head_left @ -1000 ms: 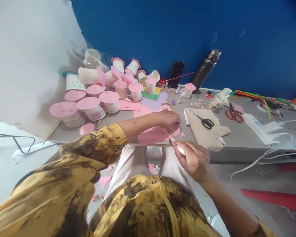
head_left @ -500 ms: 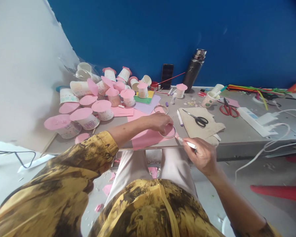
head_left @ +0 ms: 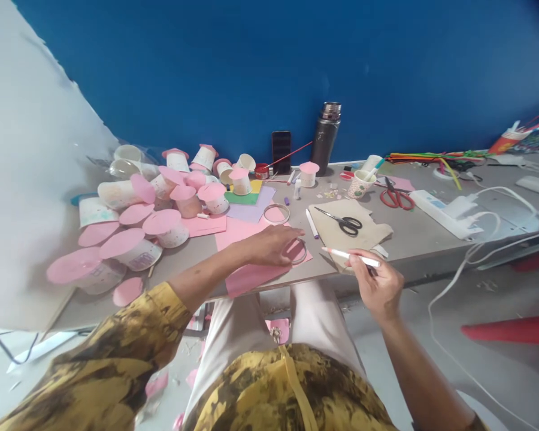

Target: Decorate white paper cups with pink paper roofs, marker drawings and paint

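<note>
My left hand [head_left: 273, 244] lies over pink paper [head_left: 247, 276] near the table's front edge, fingers stretched out across the left side of a thin round ring [head_left: 303, 252]. Part of that ring is hidden under the hand. A second ring [head_left: 276, 206] rests just behind it on the same sheet. Raised above the table edge, my right hand [head_left: 379, 281] is closed around a white marker [head_left: 362, 258], its tip pointing left and clear of the paper. Black-handled scissors [head_left: 348, 225] lie on a beige cloth-like piece [head_left: 372, 233] beyond it, with another white marker [head_left: 311, 224] alongside.
Paper cups with pink discs [head_left: 161, 227] crowd the left side. A dark flask [head_left: 327, 140] and a phone [head_left: 281, 151] stand by the blue wall. Rightward are a cup with pens [head_left: 360, 187], red-handled scissors [head_left: 395, 199], and a power strip [head_left: 444, 212] with trailing white cables.
My right hand has lifted the marker away from the ring's edge, to the right. The fingers of my left hand have straightened over the ring. The whole view has shifted to the right.
</note>
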A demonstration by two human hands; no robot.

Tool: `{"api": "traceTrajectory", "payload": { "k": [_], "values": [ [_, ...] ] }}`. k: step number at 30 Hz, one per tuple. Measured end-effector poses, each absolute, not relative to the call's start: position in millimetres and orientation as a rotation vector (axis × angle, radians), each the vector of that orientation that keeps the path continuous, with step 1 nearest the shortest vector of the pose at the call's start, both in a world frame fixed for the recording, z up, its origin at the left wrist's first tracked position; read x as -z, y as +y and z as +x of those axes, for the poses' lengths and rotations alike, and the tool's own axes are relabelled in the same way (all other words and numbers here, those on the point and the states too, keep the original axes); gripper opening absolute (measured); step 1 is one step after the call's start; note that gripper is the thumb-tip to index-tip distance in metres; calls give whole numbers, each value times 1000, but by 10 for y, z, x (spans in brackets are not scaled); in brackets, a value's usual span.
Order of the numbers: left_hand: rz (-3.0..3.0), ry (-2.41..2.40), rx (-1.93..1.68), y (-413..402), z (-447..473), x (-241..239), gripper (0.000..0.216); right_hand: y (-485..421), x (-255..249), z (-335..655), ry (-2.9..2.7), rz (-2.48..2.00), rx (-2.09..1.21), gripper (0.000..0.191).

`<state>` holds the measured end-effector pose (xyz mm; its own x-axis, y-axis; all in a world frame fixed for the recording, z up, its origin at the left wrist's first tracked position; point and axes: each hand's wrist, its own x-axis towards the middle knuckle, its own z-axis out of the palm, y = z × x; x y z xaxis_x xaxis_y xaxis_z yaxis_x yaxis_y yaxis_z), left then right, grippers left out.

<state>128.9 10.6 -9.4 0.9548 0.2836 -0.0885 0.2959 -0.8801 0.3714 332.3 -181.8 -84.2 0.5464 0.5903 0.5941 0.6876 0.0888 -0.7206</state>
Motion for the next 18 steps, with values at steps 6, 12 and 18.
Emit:
{"api": "traceTrajectory", "payload": {
  "k": [6, 12, 18],
  "values": [
    [2506, 735, -456, -98, 770, -251, 83, -1837, 918, 3351, -922, -1586, 61, 34],
    [2663, 1205, -585, -324, -179, 109, 70, -1718, 862, 3343, -967, -1509, -109, 34],
    [2761, 1483, -523, -228, -546, 552, 62, -1315, 855, 3209, -1063, -1477, -225, 31]
  ]
}}
